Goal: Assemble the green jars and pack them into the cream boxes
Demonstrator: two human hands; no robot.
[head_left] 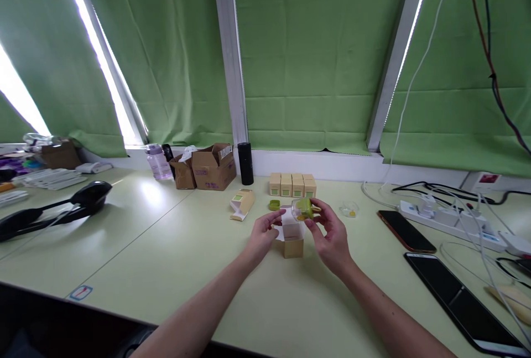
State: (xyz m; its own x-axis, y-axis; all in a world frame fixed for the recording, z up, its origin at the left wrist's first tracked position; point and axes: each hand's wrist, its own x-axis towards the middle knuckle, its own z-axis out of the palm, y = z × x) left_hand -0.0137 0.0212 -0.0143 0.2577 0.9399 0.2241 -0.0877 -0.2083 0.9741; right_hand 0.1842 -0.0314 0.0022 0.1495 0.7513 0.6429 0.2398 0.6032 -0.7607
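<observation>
My right hand (332, 236) grips a small clear-and-green container (303, 209) with a yellowish part at its right end, tilted on its side. Just below it stands an open cardboard box (293, 248) with white inner flaps. My left hand (263, 233) has its fingers closed beside the box's left flap; what lies between them cannot be made out. Behind my left hand is a small green piece (274, 205). An opened tan carton (242, 205) lies to the left, and a clear plastic piece with a yellow bit (349, 209) lies to the right.
Several small tan boxes (292, 185) stand in a row at the back. A black cylinder (245, 164), brown cartons (213, 167) and a purple bottle (158, 162) stand back left. Phones (406, 231), a tablet (460, 300) and a power strip (450, 224) with cables lie right.
</observation>
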